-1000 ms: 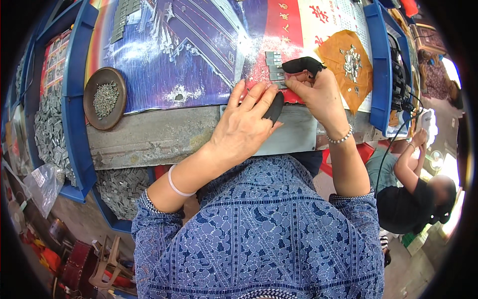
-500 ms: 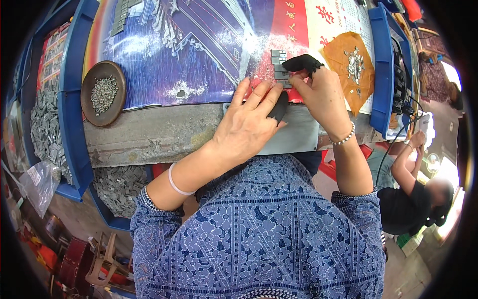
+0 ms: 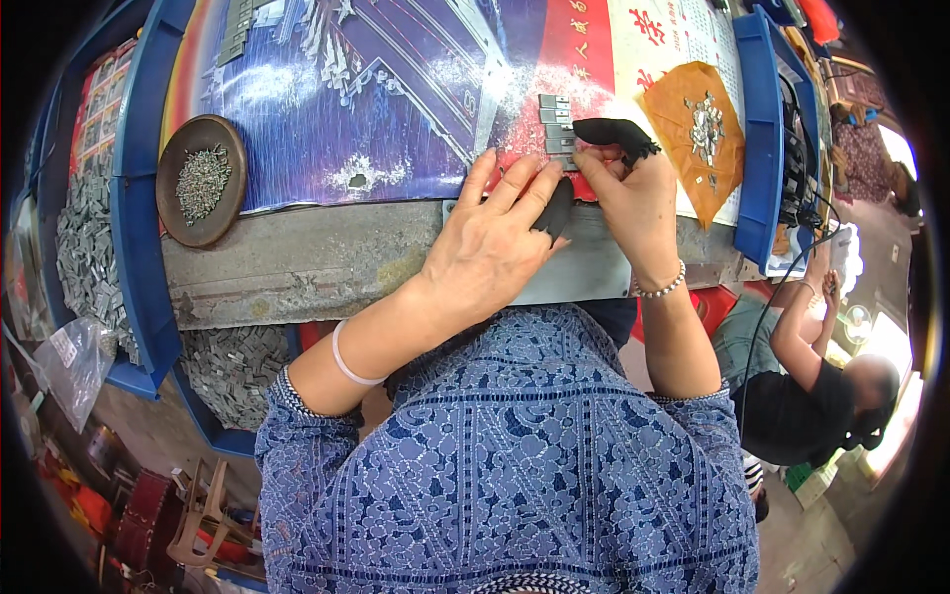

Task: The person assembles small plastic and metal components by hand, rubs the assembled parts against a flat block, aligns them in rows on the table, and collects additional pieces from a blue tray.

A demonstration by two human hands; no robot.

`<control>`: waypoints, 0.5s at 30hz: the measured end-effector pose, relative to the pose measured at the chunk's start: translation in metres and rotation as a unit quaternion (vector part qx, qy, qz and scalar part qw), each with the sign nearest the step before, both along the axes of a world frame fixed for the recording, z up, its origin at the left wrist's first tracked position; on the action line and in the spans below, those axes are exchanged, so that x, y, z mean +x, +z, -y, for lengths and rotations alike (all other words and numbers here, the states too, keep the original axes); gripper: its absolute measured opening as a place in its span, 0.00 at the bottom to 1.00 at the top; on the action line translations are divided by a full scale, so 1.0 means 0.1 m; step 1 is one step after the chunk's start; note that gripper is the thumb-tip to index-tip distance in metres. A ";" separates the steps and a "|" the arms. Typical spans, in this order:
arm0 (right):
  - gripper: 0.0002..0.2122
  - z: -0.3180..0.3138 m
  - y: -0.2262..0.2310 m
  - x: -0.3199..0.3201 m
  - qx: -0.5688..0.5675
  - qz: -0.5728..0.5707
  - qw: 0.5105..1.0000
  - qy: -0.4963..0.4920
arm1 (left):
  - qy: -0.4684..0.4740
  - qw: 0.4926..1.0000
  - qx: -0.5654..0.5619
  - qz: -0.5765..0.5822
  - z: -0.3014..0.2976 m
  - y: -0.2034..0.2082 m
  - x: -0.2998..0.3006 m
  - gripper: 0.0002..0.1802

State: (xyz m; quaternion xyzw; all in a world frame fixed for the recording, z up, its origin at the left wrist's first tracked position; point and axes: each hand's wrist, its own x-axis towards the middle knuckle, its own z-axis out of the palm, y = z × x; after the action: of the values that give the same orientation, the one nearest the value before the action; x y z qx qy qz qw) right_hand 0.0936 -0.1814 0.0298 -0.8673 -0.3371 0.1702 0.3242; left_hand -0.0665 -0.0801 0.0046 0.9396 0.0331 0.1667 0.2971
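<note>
A short row of small grey rectangular metal pieces (image 3: pixel 555 116) lies on the red part of a printed sheet. At the row's near end my right hand (image 3: pixel 638 198) pinches thumb and finger together; what is between them is too small to make out. A black cover sits on one of its fingers. My left hand (image 3: pixel 495 233) rests with its fingers stretched out, the tips against the nearest grey piece. Its thumb wears a black cover too. Right of the row, an orange-brown sheet (image 3: pixel 730 163) bears a heap of small shiny metal bits (image 3: pixel 706 129).
A round brown bowl (image 3: pixel 170 220) of tiny screws or rivets stands at left. Blue bins (image 3: pixel 148 188) flank the worktop; grey parts (image 3: pixel 87 247) fill the left one and another below (image 3: pixel 233 371). More pieces (image 3: pixel 237 30) lie far left. Another person (image 3: pixel 797 396) sits at right.
My right hand and wrist have shifted slightly left and inward, still pinching at the row's near end. My left hand is almost still. The other person's hands have moved slightly.
</note>
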 end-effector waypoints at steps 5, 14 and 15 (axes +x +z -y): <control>0.12 0.06 -0.11 0.08 0.020 -0.137 0.989 -0.044 | 0.006 1.000 0.016 0.003 0.01 -0.02 0.01 0.19; 0.07 0.04 -0.04 0.04 0.078 -0.184 0.978 -0.062 | 0.010 1.000 0.020 0.005 0.02 -0.03 0.00 0.22; 0.07 0.05 -0.06 0.04 0.078 -0.184 0.978 -0.062 | 0.008 1.000 0.021 0.004 0.02 -0.03 0.00 0.23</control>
State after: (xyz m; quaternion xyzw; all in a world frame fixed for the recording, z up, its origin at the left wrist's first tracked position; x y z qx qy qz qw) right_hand 0.0977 -0.1860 0.0239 -0.8125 -0.2296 0.2799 0.4569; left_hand -0.0665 -0.0821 0.0016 0.9448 0.0364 0.1733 0.2758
